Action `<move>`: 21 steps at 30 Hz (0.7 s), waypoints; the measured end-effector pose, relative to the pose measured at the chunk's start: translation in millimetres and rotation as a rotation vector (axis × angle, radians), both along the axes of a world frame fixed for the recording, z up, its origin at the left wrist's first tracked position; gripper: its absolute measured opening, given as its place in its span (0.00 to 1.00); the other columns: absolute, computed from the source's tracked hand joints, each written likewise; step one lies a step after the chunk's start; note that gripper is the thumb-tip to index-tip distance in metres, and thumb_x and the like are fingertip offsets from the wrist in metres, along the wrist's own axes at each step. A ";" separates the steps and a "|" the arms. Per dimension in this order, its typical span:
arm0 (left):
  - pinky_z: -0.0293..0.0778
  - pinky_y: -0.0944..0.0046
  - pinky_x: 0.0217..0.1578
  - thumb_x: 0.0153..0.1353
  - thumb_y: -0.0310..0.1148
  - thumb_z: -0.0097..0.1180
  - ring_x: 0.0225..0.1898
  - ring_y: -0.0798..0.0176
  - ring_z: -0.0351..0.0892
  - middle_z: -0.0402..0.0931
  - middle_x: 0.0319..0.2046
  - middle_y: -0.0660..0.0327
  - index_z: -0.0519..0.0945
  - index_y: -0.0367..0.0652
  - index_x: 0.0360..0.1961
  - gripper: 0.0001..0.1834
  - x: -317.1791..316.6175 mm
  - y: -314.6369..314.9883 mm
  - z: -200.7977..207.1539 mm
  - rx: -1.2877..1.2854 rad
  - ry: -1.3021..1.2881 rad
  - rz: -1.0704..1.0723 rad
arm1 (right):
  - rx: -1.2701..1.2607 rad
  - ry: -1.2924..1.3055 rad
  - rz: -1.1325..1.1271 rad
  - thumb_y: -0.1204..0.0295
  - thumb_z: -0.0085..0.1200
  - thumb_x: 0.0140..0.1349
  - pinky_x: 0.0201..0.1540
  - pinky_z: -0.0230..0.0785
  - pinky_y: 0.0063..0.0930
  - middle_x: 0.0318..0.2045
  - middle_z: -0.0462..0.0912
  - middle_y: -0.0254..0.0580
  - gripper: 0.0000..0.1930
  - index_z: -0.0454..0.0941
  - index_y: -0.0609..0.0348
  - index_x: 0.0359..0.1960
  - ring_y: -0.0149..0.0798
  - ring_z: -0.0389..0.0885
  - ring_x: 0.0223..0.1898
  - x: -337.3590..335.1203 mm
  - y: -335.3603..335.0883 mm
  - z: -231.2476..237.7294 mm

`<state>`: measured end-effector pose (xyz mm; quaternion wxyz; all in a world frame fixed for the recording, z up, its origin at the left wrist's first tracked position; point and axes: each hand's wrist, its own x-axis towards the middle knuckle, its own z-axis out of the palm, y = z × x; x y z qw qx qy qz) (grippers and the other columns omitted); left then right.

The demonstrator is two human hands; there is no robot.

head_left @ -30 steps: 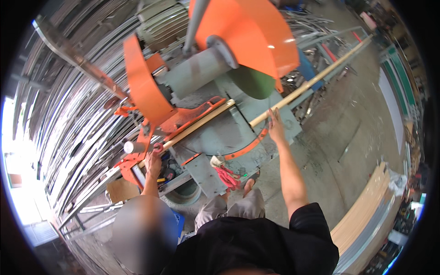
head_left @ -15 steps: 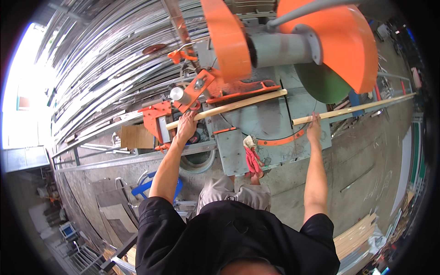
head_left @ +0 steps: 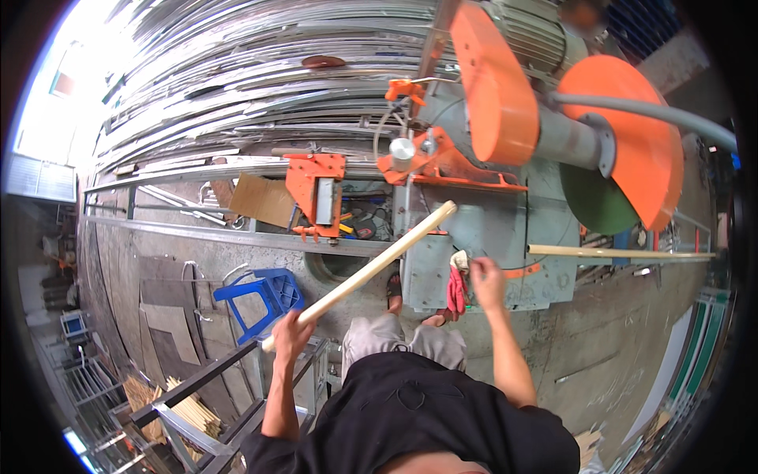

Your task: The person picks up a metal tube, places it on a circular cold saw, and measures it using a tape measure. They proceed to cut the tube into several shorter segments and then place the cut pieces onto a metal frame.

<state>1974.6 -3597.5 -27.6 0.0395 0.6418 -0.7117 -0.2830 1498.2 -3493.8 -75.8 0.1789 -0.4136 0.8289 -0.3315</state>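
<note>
1. I take the person as the middle of the clock, with twelve straight ahead. At ten o'clock, the left hand (head_left: 292, 333) is gripping the pale yellow rod (head_left: 371, 272) close to its near end.
2. This rod rises obliquely, and its far end points to a little after twelve, in front of the grey saw table (head_left: 474, 225). I cannot tell whether it touches the table.
3. At one o'clock, the right hand (head_left: 488, 280) is in the air, just beside the red and white gloves (head_left: 456, 292). Its fingers look bent, but I cannot tell if they hold anything.
4. At two o'clock, a second rod (head_left: 624, 253) lies across the table's right side and beyond it.
5. Between one and two o'clock stands the green blade (head_left: 596, 197), partly under its orange guard (head_left: 632, 134).
6. At eleven o'clock, an orange bracket (head_left: 316, 189) stands beside a cardboard piece (head_left: 260, 200).
7. On the left, the way is narrow: a blue stool (head_left: 286, 291) at ten, a metal frame (head_left: 189, 430) toward nine.
</note>
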 end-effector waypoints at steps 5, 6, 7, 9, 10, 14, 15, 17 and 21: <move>0.65 0.67 0.23 0.50 0.31 0.64 0.20 0.72 0.66 0.69 0.15 0.64 0.76 0.37 0.23 0.09 108.6 107.9 -0.5 -0.114 0.156 0.539 | -0.124 0.055 0.702 0.74 0.55 0.56 0.49 0.70 0.44 0.39 0.81 0.46 0.09 0.78 0.57 0.39 0.51 0.78 0.46 98.1 -151.6 -43.2; 0.65 0.68 0.24 0.51 0.29 0.62 0.20 0.73 0.65 0.70 0.16 0.65 0.77 0.37 0.24 0.08 112.5 113.7 0.4 -0.136 0.215 0.624 | -0.059 0.067 0.775 0.75 0.54 0.55 0.50 0.70 0.45 0.40 0.80 0.46 0.11 0.77 0.57 0.40 0.50 0.77 0.48 108.9 -178.4 -64.0; 0.64 0.70 0.25 0.53 0.29 0.62 0.21 0.74 0.65 0.69 0.17 0.66 0.77 0.38 0.25 0.07 115.2 112.1 -3.8 -0.175 0.310 0.678 | -0.028 0.158 0.809 0.75 0.53 0.54 0.49 0.70 0.45 0.40 0.80 0.45 0.11 0.77 0.57 0.41 0.50 0.77 0.48 112.8 -203.2 -91.1; 0.62 0.72 0.26 0.56 0.29 0.61 0.24 0.75 0.65 0.69 0.19 0.69 0.77 0.39 0.25 0.06 118.7 110.3 -13.8 -0.256 0.496 0.790 | 0.034 0.336 0.903 0.75 0.52 0.54 0.49 0.70 0.44 0.40 0.79 0.44 0.12 0.77 0.57 0.42 0.48 0.77 0.47 122.2 -236.7 -132.2; 0.62 0.71 0.27 0.57 0.29 0.60 0.25 0.75 0.65 0.69 0.22 0.69 0.76 0.40 0.26 0.07 116.1 108.3 -14.9 -0.302 0.571 0.805 | 0.064 0.423 0.962 0.74 0.52 0.54 0.48 0.70 0.43 0.40 0.79 0.44 0.12 0.77 0.56 0.42 0.48 0.78 0.47 128.9 -249.3 -145.8; 0.67 0.69 0.36 0.59 0.27 0.58 0.32 0.71 0.70 0.72 0.31 0.64 0.73 0.40 0.32 0.05 127.3 83.0 0.1 -0.384 0.648 0.745 | 0.218 0.516 1.236 0.74 0.53 0.54 0.51 0.69 0.43 0.45 0.78 0.46 0.18 0.73 0.58 0.49 0.49 0.77 0.50 164.9 -265.9 -159.5; 0.69 0.69 0.37 0.58 0.25 0.58 0.33 0.69 0.72 0.73 0.32 0.62 0.73 0.40 0.33 0.06 122.5 46.5 18.9 -0.456 0.724 0.697 | 0.190 0.577 1.264 0.71 0.52 0.56 0.50 0.69 0.42 0.43 0.78 0.45 0.18 0.73 0.57 0.49 0.49 0.77 0.48 165.9 -264.4 -165.2; 0.69 0.66 0.44 0.58 0.22 0.57 0.37 0.68 0.73 0.73 0.34 0.60 0.73 0.40 0.37 0.07 125.4 -13.8 53.7 -0.311 0.888 0.683 | 0.133 0.561 1.209 0.71 0.51 0.56 0.49 0.69 0.42 0.41 0.78 0.45 0.16 0.73 0.57 0.47 0.48 0.77 0.47 158.7 -259.3 -175.1; 0.67 0.68 0.46 0.60 0.29 0.62 0.39 0.71 0.73 0.76 0.34 0.64 0.77 0.40 0.38 0.08 151.5 -54.1 39.8 -0.375 0.753 0.667 | 0.154 0.686 1.063 0.72 0.55 0.51 0.47 0.70 0.43 0.38 0.78 0.47 0.17 0.71 0.59 0.43 0.48 0.78 0.44 164.5 -258.0 -153.8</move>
